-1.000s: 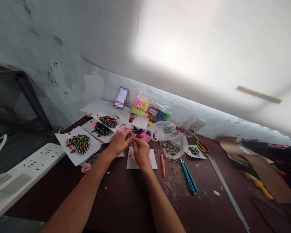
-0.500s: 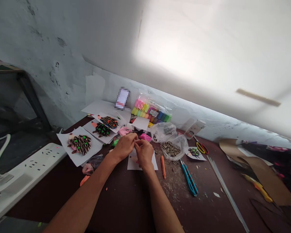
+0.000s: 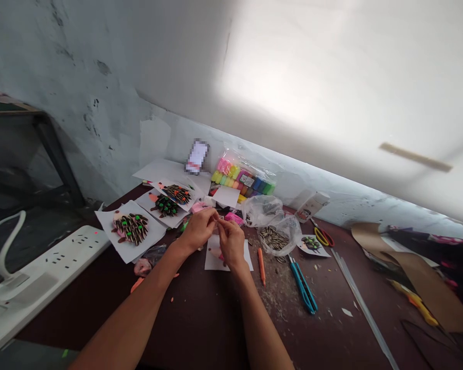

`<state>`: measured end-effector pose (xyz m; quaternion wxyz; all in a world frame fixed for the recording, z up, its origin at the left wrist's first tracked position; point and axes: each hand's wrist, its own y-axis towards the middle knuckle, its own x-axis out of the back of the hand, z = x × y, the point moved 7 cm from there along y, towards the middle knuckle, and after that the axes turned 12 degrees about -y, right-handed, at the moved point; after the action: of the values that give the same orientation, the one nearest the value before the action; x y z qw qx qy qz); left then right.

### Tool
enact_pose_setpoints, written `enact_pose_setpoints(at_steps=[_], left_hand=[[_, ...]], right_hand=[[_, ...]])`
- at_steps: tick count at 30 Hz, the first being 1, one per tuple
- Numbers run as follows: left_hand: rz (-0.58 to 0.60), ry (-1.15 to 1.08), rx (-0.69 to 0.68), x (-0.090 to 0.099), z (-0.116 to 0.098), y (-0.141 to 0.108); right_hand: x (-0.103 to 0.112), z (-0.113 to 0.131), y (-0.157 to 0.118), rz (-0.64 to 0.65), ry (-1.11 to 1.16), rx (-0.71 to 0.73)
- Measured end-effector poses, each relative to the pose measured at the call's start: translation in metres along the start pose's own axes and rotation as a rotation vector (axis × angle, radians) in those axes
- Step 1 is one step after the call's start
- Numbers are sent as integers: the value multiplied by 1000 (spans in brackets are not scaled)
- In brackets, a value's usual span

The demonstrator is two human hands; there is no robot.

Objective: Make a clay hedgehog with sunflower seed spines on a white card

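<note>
My left hand (image 3: 199, 226) and my right hand (image 3: 232, 239) meet at the fingertips above a white card (image 3: 212, 263). The fingers of both are pinched together; whatever lies between them is too small or hidden to name. On the card, partly covered by my right hand, is a pink clay shape (image 3: 216, 253). Just behind the hands lies a bright pink lump of clay (image 3: 233, 219). To the right an orange pen-like stick (image 3: 261, 267) rests on the table, beside an open plastic bag (image 3: 293, 232) of striped sunflower seeds (image 3: 272, 238).
Seed-covered hedgehog cards (image 3: 130, 229) lie at the left, near a white power strip (image 3: 57, 272). A pack of coloured clay (image 3: 244, 177) and a phone (image 3: 196, 156) lean at the wall. Blue-handled cutters (image 3: 303, 288), scissors (image 3: 324, 236) and clear glue sticks (image 3: 364, 308) lie right.
The view has shifted slightly, so everything sits a little further right. My hands stay together over the card, with the right fingers slightly straighter and more of the pink shape showing.
</note>
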<state>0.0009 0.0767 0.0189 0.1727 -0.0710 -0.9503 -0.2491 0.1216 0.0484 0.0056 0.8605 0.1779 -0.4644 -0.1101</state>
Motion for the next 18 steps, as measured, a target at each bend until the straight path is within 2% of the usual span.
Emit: enact_pose_setpoints(at_steps=[4,7,10,15,17,18], left_hand=[[-47,-101,64,4,2,1],[-23,-219,98,1,1,-1],[-20,-282,89,3,-1,0],[-202,-218,27,22,6,3],[-175,-289,84,20,14,4],[-123,-363,147,14,19,3]], right_hand=[[5,9,-4,-8,58,58],[6,14,-7,4,51,87],[11,14,-6,-44,108,73],[16,8,-4,-74,232,38],[14,6,-5,-51,288,18],[13,4,-5,-49,325,2]])
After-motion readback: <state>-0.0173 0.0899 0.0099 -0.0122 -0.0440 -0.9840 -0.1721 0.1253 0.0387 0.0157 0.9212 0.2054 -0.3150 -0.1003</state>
